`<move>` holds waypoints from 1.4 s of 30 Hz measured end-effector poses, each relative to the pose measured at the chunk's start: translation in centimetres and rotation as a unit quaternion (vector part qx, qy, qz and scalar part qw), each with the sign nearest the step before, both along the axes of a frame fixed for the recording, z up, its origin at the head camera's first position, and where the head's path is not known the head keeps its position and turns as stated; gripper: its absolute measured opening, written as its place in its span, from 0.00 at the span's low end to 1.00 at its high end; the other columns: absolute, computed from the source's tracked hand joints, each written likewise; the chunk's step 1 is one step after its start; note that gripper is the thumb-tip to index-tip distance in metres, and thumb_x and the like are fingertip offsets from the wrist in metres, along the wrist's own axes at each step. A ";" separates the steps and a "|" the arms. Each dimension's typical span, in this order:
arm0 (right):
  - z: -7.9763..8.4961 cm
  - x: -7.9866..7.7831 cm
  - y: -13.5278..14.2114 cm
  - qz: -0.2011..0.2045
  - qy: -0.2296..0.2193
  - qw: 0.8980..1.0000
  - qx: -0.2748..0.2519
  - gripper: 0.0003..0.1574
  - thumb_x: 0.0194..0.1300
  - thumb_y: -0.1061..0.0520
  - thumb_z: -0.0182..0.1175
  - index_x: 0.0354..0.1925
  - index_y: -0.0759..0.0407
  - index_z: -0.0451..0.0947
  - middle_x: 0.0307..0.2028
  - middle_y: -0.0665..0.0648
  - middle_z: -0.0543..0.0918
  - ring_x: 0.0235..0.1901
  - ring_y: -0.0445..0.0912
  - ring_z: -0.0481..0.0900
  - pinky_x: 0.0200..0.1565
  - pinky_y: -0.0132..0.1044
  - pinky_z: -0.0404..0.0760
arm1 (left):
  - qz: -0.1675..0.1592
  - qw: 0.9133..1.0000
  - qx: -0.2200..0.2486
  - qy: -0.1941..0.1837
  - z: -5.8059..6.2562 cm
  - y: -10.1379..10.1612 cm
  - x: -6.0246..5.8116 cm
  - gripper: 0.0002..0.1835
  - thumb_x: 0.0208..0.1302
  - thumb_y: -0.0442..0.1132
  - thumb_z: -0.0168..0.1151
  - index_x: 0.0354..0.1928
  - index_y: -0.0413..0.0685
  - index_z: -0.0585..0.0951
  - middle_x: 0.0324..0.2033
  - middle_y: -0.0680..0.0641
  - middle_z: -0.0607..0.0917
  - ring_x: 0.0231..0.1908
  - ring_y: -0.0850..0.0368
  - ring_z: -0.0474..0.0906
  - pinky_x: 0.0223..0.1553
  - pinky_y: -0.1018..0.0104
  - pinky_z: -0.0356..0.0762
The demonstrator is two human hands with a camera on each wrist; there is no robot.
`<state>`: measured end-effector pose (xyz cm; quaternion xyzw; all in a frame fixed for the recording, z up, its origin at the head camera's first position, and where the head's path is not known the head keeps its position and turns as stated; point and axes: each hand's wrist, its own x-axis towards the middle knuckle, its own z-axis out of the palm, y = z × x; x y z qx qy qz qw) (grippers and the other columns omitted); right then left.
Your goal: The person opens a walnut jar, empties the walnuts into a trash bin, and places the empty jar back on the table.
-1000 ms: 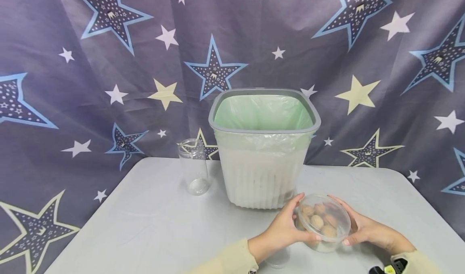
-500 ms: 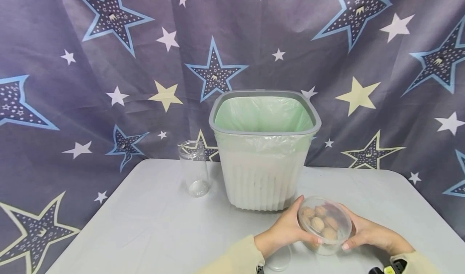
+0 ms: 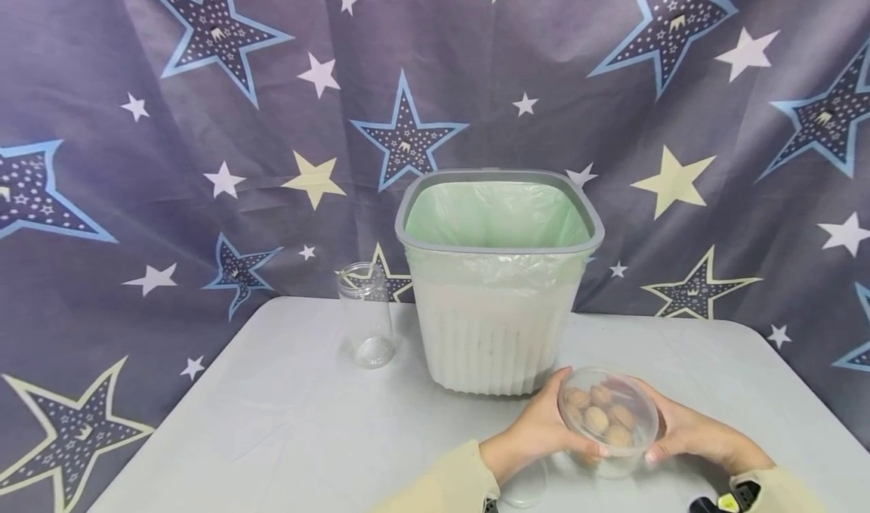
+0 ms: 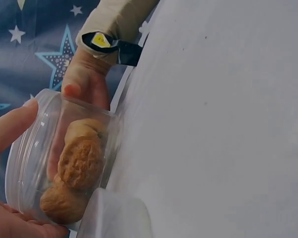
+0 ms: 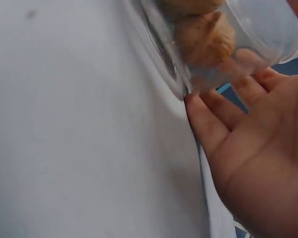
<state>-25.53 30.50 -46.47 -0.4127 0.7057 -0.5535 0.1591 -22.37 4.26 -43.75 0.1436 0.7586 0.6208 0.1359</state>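
A clear plastic jar (image 3: 609,464) with a translucent round lid (image 3: 632,400) on top stands low over the table in front of the bin. Several walnuts (image 4: 80,162) show through its wall in the left wrist view. My left hand (image 3: 540,426) grips the jar's left side, thumb at the near edge of the lid. From the right, my right hand (image 3: 700,434) holds the opposite side, its thumb also at the near edge. In the right wrist view the fingertips (image 5: 193,101) are low against the jar, near its base.
A grey-rimmed white bin (image 3: 492,324) with a green liner stands behind the jar. Left of it is an open, clear tall jar (image 3: 367,313). A round clear piece (image 3: 526,489) lies on the white table (image 3: 285,437) near my left wrist. A star-patterned curtain (image 3: 272,120) hangs behind.
The jar and both hands stay almost in place. The view has shifted slightly, and my left hand has moved a little to the right against the jar.
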 end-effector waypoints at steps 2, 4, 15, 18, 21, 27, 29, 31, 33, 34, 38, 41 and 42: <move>0.0 0.0 -0.1 0.008 0.000 1.000 -0.010 0.59 0.55 0.55 0.68 0.71 0.68 0.42 0.68 0.55 0.60 0.64 0.39 0.62 0.58 0.26 0.64 | -0.001 1.000 0.013 -0.002 -0.1 -0.1 0.1 0.58 0.33 0.31 0.79 0.70 0.54 0.58 0.65 0.50 0.67 0.64 0.55 0.62 0.65 0.57 0.59; 0.0 0.0 -0.1 0.014 -0.005 1.000 -0.021 0.58 0.55 0.55 0.67 0.71 0.68 0.42 0.69 0.56 0.60 0.64 0.40 0.62 0.58 0.26 0.64 | 0.000 1.000 0.029 -0.003 -0.1 -0.1 0.2 0.57 0.33 0.30 0.79 0.70 0.53 0.58 0.65 0.50 0.67 0.64 0.57 0.63 0.65 0.60 0.59; 1.2 -0.3 -0.8 0.054 -0.021 0.996 -0.061 0.59 0.56 0.55 0.66 0.71 0.69 0.40 0.70 0.61 0.57 0.66 0.44 0.61 0.60 0.30 0.65 | 0.006 0.999 0.009 0.041 1.1 -0.8 1.2 0.57 0.34 0.36 0.81 0.69 0.57 0.59 0.64 0.51 0.68 0.62 0.57 0.66 0.62 0.62 0.63; 1.8 -0.2 -1.0 0.052 -0.027 0.997 -0.054 0.59 0.54 0.56 0.67 0.71 0.68 0.41 0.69 0.61 0.58 0.65 0.44 0.62 0.60 0.30 0.66 | 0.014 0.998 -0.006 0.060 1.5 -1.1 1.5 0.57 0.32 0.39 0.82 0.68 0.60 0.60 0.64 0.52 0.69 0.61 0.58 0.66 0.61 0.63 0.64; 2.5 0.1 -1.5 0.051 -0.014 0.997 -0.047 0.60 0.53 0.57 0.67 0.71 0.67 0.41 0.69 0.63 0.58 0.65 0.46 0.63 0.59 0.31 0.66 | 0.003 0.997 0.004 0.071 1.7 -1.6 1.8 0.57 0.33 0.40 0.81 0.69 0.61 0.59 0.64 0.53 0.68 0.61 0.59 0.66 0.62 0.63 0.63; 3.9 0.8 -3.4 0.037 0.019 0.999 -0.030 0.59 0.52 0.57 0.68 0.71 0.66 0.44 0.67 0.64 0.61 0.63 0.45 0.65 0.58 0.32 0.69 | -0.031 0.994 0.006 0.108 2.2 -3.7 1.7 0.57 0.34 0.40 0.81 0.69 0.56 0.58 0.63 0.52 0.68 0.60 0.61 0.66 0.60 0.66 0.63; 4.3 1.1 -4.1 0.034 0.020 0.999 -0.030 0.59 0.51 0.58 0.68 0.71 0.66 0.44 0.67 0.64 0.61 0.63 0.45 0.64 0.57 0.32 0.69 | -0.038 0.992 0.003 0.121 2.3 -4.3 1.7 0.57 0.34 0.40 0.81 0.69 0.56 0.58 0.62 0.53 0.69 0.60 0.62 0.66 0.60 0.66 0.63; 4.6 1.3 -4.7 0.033 0.020 0.999 -0.032 0.59 0.51 0.59 0.68 0.71 0.65 0.44 0.67 0.65 0.60 0.63 0.45 0.64 0.57 0.32 0.69 | -0.041 0.991 0.004 0.129 2.5 -4.9 1.7 0.57 0.33 0.40 0.82 0.68 0.57 0.59 0.62 0.54 0.69 0.59 0.62 0.66 0.61 0.66 0.63; 4.9 1.6 -5.3 0.038 0.017 0.998 -0.038 0.59 0.51 0.60 0.68 0.72 0.65 0.44 0.67 0.66 0.59 0.64 0.45 0.63 0.58 0.32 0.68 | -0.043 0.990 0.001 0.137 2.6 -5.5 1.8 0.57 0.32 0.40 0.82 0.67 0.59 0.60 0.61 0.54 0.70 0.59 0.62 0.67 0.61 0.65 0.63; 5.0 1.7 -5.6 0.041 0.018 0.998 -0.041 0.60 0.51 0.61 0.68 0.72 0.65 0.43 0.67 0.66 0.58 0.64 0.45 0.63 0.58 0.32 0.68 | -0.044 0.989 0.000 0.140 2.7 -5.8 1.9 0.57 0.31 0.40 0.82 0.67 0.59 0.60 0.61 0.54 0.70 0.59 0.62 0.67 0.61 0.65 0.63; 5.2 2.3 -6.9 0.043 0.020 0.997 -0.056 0.61 0.49 0.62 0.69 0.72 0.65 0.43 0.67 0.68 0.59 0.64 0.46 0.63 0.60 0.31 0.66 | -0.053 0.987 -0.020 0.154 3.3 -7.1 2.1 0.58 0.31 0.41 0.82 0.68 0.60 0.59 0.61 0.53 0.71 0.59 0.61 0.68 0.61 0.62 0.63; 5.3 2.8 -7.9 0.039 0.021 0.997 -0.066 0.61 0.48 0.62 0.70 0.71 0.65 0.44 0.67 0.68 0.59 0.64 0.46 0.64 0.61 0.31 0.65 | -0.059 0.984 -0.042 0.165 3.9 -8.0 2.3 0.60 0.31 0.42 0.82 0.70 0.58 0.56 0.62 0.52 0.70 0.60 0.58 0.67 0.62 0.60 0.62; 5.3 3.0 -8.2 0.039 0.021 0.997 -0.071 0.61 0.48 0.62 0.70 0.71 0.65 0.44 0.67 0.68 0.59 0.64 0.46 0.64 0.61 0.31 0.64 | -0.059 0.983 -0.045 0.169 4.0 -8.3 2.4 0.61 0.31 0.41 0.82 0.71 0.57 0.55 0.63 0.51 0.70 0.60 0.58 0.66 0.62 0.59 0.62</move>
